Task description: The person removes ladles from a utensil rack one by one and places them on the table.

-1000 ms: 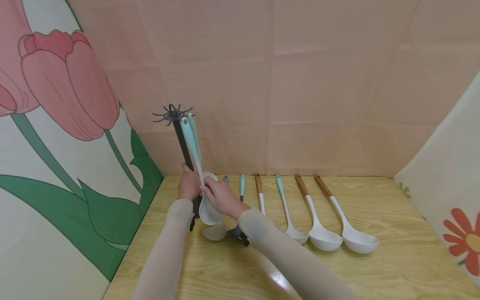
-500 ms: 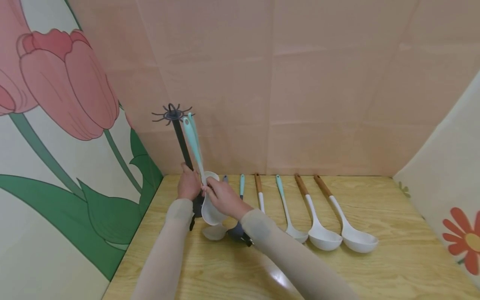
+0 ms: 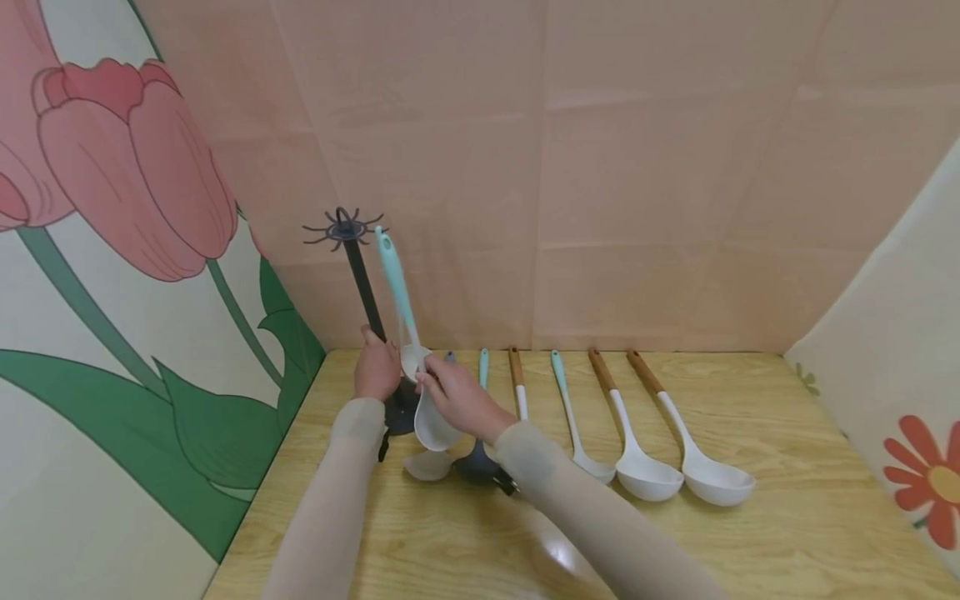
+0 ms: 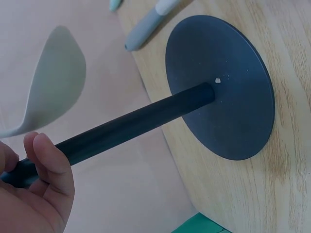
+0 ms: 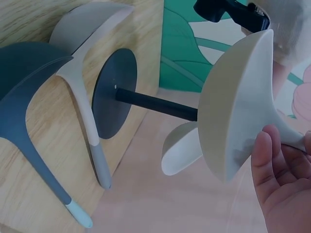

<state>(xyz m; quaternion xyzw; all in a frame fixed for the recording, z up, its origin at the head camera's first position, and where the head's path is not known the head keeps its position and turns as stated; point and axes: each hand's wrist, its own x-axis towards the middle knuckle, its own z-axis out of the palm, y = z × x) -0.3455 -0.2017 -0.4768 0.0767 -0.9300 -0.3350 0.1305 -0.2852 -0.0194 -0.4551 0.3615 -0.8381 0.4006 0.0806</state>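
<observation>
A black utensil stand [image 3: 363, 287] with a ring of hooks at its top stands on the left of the table. My left hand [image 3: 377, 367] grips its pole; the round base [image 4: 223, 87] is down on the wood. In my right hand [image 3: 465, 400] is a white ladle [image 5: 238, 107] with a mint handle, pinched low on its neck, bowl downward and handle top close by the hooks. A smaller white ladle [image 5: 180, 150] hangs behind it at the stand, partly hidden in the head view.
Several ladles lie in a row: a grey one [image 5: 87, 97], a dark blue one [image 5: 29, 111], a mint-handled white one [image 3: 592, 468] and wood-handled white ones [image 3: 651, 477]. The wooden table [image 3: 810, 517] meets a pink backdrop [image 3: 637, 167] and a flowered panel [image 3: 150, 500] on the left.
My right hand has drawn the held ladle a little to the right, away from the pole, uncovering more of the base. The left hand has stayed on the pole.
</observation>
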